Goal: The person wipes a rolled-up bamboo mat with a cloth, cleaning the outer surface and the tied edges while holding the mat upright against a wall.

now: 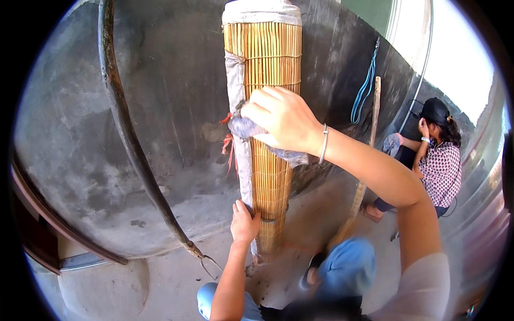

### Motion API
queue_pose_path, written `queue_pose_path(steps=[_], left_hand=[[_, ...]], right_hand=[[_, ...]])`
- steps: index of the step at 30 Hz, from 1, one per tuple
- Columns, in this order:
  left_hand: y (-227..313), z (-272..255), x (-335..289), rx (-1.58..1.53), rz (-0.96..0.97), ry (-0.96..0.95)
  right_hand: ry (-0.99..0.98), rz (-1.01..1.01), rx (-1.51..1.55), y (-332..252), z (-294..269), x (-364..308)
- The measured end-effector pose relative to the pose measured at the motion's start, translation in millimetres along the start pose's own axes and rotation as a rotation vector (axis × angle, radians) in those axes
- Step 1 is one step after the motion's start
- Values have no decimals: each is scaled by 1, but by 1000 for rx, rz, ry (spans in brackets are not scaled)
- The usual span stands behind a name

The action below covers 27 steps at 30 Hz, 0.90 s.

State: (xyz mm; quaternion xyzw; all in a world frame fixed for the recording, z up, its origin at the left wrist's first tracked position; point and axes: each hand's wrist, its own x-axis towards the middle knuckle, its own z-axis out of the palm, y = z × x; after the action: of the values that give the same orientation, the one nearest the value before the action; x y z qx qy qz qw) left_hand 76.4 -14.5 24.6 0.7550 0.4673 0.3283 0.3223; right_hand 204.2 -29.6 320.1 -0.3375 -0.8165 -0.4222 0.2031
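A tall rolled-up reed mat [270,184] with grey cloth edging stands upright in front of me, close to the dark wall. My right hand [284,117] is closed on a bunched grey-blue rag [243,128] and presses it against the upper middle of the roll. Part of the rag also shows below that hand. Lower down, my left hand [246,220] lies against the mat's cloth edge, its fingers stretched upward and the thumb apart. Red ties [229,143] hang from the left side of the roll.
A long-handled fork [139,144] leans on the wall at left. To the right are a broom [357,200] and a hanging blue cord [364,91]. Further right a person [441,155] in a black cap crouches, holding a cloth. My knees show below.
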Motion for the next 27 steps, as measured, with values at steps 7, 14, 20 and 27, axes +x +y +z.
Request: queue_pose_path(steps=[7,14,20,27], left_hand=[[-2,6,-3,20,53,84],[-7,6,4,54,25,-31],[7,-1,4,30,-40,-119],[1,-1,2,18,-24,-84]], right_hand=[[207,61,-311,63,-34,51],[420,287,5,133,-55,95],[139,791,-110,197,-36,-5],[582,439,-40,168,-41,-13]])
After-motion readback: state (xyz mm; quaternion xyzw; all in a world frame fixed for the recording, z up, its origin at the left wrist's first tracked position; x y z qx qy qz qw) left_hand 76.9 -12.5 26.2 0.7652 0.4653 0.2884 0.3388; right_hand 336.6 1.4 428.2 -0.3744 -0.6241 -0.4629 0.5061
